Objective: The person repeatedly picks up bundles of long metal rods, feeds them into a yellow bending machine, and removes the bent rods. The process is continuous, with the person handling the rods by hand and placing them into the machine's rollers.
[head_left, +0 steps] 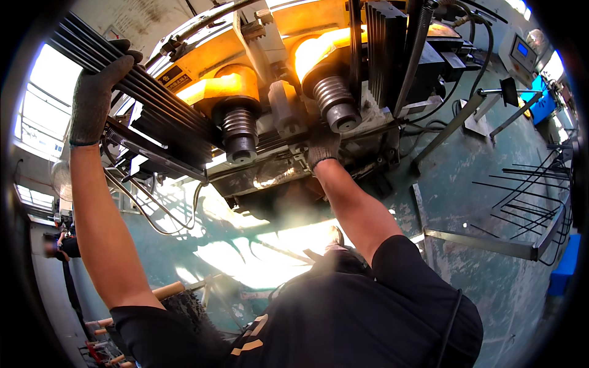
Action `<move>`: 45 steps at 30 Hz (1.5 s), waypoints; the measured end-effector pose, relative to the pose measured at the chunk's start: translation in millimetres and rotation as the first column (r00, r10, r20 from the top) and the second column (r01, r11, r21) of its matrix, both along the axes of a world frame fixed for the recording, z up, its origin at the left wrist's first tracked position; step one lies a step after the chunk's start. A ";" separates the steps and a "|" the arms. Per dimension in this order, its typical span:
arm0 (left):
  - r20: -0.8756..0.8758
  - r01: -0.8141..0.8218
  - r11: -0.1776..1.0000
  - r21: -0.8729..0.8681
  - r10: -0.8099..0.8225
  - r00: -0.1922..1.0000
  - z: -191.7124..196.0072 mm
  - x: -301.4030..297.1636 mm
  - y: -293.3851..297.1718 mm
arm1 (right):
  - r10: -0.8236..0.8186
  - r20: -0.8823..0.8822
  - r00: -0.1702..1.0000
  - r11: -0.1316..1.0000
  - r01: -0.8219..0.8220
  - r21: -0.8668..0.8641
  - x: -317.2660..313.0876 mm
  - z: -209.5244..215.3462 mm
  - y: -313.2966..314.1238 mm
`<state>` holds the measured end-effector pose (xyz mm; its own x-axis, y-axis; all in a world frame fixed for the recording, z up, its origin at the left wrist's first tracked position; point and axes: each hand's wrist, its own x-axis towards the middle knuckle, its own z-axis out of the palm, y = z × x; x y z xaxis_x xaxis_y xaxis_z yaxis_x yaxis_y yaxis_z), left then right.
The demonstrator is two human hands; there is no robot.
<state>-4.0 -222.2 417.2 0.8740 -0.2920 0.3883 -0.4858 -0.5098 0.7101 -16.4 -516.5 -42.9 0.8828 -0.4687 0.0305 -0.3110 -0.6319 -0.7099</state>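
Observation:
In a grey knit glove, my left hand [98,92] is raised at the upper left, its fingers wrapped round a bundle of long dark metal rods [162,98]. The rods slope down toward the left side of a yellow-orange machine [236,83]. Two ridged metal rollers [240,132] stick out toward me from the machine. My right hand [323,149], gloved too, reaches to the machine's front ledge below and between the rollers. Its fingers disappear into the shadow by a pale metal block [286,107], so whether it grips anything is hidden.
More dark bars [385,52] stand at the machine's right. A metal frame with thin bent rods [527,205] is on the right, near a blue box [563,267]. Cables loop below the machine's left side. A control box with a screen [521,52] stands far right; another person [60,245] is far left.

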 end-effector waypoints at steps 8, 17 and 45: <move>0.038 -0.063 0.958 -0.281 0.077 0.996 -38.1 -138.9 12.6 | -0.567 0.160 0.808 0.157 -0.085 0.984 -155.2 88.9 -0.2; -0.327 -0.147 0.548 -0.824 -0.247 0.912 -236.5 -260.0 15.6 | -0.676 0.247 0.694 0.589 0.308 0.747 -443.2 88.1 -199.8; -0.954 -0.924 0.353 -0.146 0.196 0.225 -487.1 -536.7 -68.3 | -0.427 -0.173 0.887 0.781 0.265 -0.566 -572.3 -89.2 -475.7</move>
<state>-540.7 -290.5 -70.0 0.5866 0.4237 -0.6902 0.5804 0.3743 0.7232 -588.7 -992.2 -132.1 0.6706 -0.7291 0.1367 -0.7113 -0.6843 -0.1606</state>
